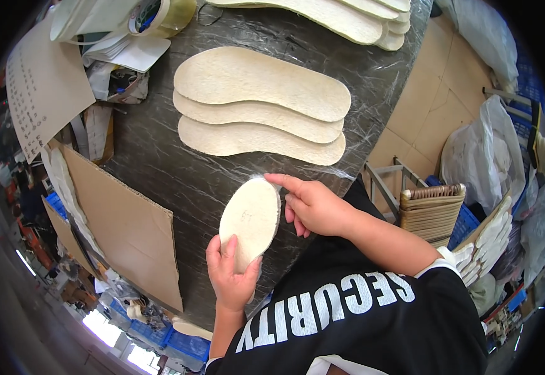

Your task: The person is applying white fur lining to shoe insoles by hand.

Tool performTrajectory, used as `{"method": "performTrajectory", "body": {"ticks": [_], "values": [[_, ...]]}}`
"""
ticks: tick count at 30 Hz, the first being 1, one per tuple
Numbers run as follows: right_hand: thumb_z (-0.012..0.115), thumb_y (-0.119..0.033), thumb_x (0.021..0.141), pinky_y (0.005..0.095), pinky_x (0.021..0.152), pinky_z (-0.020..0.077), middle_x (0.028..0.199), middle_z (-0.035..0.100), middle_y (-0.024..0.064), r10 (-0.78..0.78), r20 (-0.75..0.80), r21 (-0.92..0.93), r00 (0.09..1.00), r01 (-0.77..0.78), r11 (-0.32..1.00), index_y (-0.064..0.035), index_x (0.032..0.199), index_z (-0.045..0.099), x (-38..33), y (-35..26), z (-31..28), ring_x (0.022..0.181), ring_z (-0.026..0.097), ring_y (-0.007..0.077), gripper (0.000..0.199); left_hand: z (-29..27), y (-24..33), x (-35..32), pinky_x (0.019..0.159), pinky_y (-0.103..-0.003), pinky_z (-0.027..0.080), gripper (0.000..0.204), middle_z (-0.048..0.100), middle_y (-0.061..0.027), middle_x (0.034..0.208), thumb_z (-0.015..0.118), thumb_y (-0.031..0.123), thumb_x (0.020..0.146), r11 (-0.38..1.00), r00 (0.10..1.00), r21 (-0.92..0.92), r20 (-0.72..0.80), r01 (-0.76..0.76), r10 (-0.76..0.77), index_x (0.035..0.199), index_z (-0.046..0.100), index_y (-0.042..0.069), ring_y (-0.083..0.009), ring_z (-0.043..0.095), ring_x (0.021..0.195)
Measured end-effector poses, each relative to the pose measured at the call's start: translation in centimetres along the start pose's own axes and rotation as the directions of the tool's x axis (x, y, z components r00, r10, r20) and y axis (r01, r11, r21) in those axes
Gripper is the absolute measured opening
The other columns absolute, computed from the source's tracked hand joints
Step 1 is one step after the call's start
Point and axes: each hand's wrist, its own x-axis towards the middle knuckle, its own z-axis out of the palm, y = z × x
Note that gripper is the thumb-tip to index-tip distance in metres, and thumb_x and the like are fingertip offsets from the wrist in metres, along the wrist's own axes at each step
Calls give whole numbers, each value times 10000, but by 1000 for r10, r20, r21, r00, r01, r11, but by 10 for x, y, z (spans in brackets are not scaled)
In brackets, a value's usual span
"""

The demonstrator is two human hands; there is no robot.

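Note:
A cream, fleecy insole (247, 215) stands tilted up in my left hand (232, 275). The thumb presses on its face near the lower end, and the other fingers go behind it, partly hidden. Faint pencil-like marks show on that face. My right hand (316, 206) is at the insole's upper end. Its index finger is stretched out and touches the rim, beside a thin wisp of fluff; the other fingers are loosely bent, with nothing seen in them. Beyond my hands, three overlapping insoles (260, 78) lie on the dark, plastic-covered table (141, 144).
More insoles (347, 22) are stacked at the table's far edge. Tape rolls (166, 15), papers and a cardboard sheet (122, 219) are on the left. To the right stand a stool with a woven seat (432, 209) and a clear plastic bag (485, 156).

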Motion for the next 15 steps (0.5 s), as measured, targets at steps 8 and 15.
{"method": "performTrajectory", "body": {"ticks": [8, 15], "values": [[328, -36, 982, 290, 508, 524, 758, 592, 88, -13, 4, -3, 1000, 13, 1000, -100, 1498, 361, 0, 0, -1, 538, 597, 143, 521, 1, -2, 1, 928, -436, 473, 645, 466, -231, 1301, 839, 138, 682, 1000, 1000, -1, 3, 1, -1, 1254, 573, 2, -376, 554, 1101], [333, -53, 1001, 270, 513, 522, 754, 583, 64, -2, 9, -12, 1000, 3, 1000, -118, 1512, 344, 0, 0, -1, 540, 590, 119, 515, 0, 0, 4, 927, -435, 476, 644, 471, -230, 1297, 841, 127, 674, 1000, 1000, 3, 14, -4, 4, 1247, 575, 2, -375, 557, 1100]]}}
